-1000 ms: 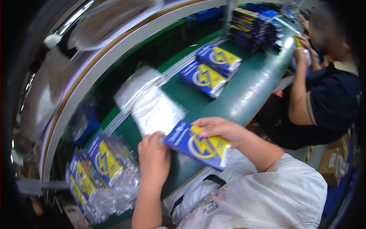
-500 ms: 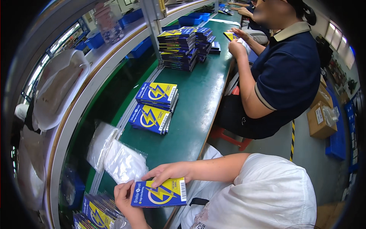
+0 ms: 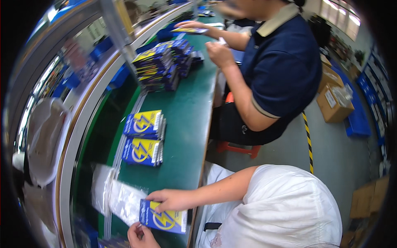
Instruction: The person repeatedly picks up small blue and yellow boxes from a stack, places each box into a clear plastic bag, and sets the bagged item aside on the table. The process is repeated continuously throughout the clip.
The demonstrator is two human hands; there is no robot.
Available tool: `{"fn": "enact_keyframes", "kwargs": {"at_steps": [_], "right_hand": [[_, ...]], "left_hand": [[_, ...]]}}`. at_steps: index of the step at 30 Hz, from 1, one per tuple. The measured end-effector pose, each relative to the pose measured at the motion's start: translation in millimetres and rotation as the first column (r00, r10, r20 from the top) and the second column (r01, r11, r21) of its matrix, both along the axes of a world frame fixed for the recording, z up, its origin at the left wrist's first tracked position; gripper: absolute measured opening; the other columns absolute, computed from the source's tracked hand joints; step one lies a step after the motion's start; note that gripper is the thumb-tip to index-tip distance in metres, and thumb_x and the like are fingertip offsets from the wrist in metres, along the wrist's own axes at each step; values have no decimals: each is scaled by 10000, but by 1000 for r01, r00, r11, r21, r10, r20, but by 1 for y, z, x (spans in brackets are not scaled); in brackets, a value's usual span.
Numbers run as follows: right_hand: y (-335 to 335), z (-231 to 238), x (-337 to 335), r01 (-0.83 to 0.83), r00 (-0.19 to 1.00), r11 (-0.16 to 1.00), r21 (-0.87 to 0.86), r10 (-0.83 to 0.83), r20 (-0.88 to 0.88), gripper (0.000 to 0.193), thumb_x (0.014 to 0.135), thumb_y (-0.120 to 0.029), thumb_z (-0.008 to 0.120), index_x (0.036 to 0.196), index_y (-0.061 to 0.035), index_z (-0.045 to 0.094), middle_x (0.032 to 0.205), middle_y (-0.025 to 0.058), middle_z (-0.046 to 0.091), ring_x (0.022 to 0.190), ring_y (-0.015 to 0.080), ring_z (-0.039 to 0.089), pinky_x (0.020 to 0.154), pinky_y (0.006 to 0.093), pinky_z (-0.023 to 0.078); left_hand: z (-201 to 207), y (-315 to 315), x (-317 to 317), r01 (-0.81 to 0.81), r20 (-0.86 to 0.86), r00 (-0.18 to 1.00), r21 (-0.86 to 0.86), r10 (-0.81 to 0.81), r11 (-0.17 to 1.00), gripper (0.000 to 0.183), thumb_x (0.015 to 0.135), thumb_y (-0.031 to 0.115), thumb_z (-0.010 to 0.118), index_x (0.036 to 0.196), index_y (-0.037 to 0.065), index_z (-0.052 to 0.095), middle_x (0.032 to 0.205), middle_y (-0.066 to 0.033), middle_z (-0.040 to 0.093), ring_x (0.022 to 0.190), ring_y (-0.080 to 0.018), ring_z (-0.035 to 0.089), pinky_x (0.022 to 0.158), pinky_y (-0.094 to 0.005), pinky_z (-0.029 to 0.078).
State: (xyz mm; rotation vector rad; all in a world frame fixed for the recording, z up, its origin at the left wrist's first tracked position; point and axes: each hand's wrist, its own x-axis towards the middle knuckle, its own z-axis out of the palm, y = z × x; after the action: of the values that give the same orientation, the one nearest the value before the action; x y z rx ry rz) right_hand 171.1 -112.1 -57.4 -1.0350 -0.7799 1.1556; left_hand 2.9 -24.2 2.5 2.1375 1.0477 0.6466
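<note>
My right grip partly hid the pack it held; I couldn't tell whether my left grip pinched its corner.

Right hand palm-down, arm outstretched; left hand near it, fingers curled.

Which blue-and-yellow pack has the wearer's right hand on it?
The lone pack with the left hand at its corner; others are grouped or at a co-worker's hand.

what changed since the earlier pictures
The co-worker's far hand has carried a pack toward the tall stacks. Your left hand has slid to the lower-left corner of your pack. Your right hand still holds it; the bags and short stacks stayed put.
</note>
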Motion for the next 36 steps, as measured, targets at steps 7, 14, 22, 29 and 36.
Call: {"fn": "enact_keyframes", "kwargs": {"at_steps": [7,14,22,29,36], "right_hand": [[-10,31,-27,424,905,905,16,-425,28,301,765,-229,742,725,-6,544,672,60,574,636,124,526,569,297,422],[-1,23,-29,262,956,962,73,-269,117,403,781,-279,721,601,41,552,521,97,527,471,183,570,402,299,456],[-13,38,-13,169,724,791,588,-504,471,810,725,-75,686,1411,-12,259,959,198,624,779,333,650,669,372,526],[-45,77,2,287,453,534,795,-807,379,212,705,75,566,895,-17,588,774,122,500,634,297,528,519,344,424],[-35,63,-37,-300,797,741,601,-152,585,269,788,-35,661,1047,19,613,862,130,573,745,274,590,602,340,480]], "left_hand": [[9,-23,1,-25,320,942,-242,104,970,246,836,56,640,1067,-14,589,995,-127,586,862,-199,573,774,-318,490],[-19,-3,0,140,556,831,-196,-8,971,354,898,218,588,1095,-76,589,1063,-175,574,967,-258,575,864,-378,471],[26,-52,23,318,648,756,-491,95,811,418,962,241,463,1193,-106,495,1178,-253,540,1053,-350,563,948,-441,451],[23,-59,20,456,626,775,-646,84,612,361,959,143,485,1228,-97,468,1178,-222,554,1020,-283,586,923,-415,475],[38,-55,19,522,665,714,-713,218,467,517,931,95,414,1404,-63,277,1375,-199,400,1250,-242,426,1037,-338,342]]}}
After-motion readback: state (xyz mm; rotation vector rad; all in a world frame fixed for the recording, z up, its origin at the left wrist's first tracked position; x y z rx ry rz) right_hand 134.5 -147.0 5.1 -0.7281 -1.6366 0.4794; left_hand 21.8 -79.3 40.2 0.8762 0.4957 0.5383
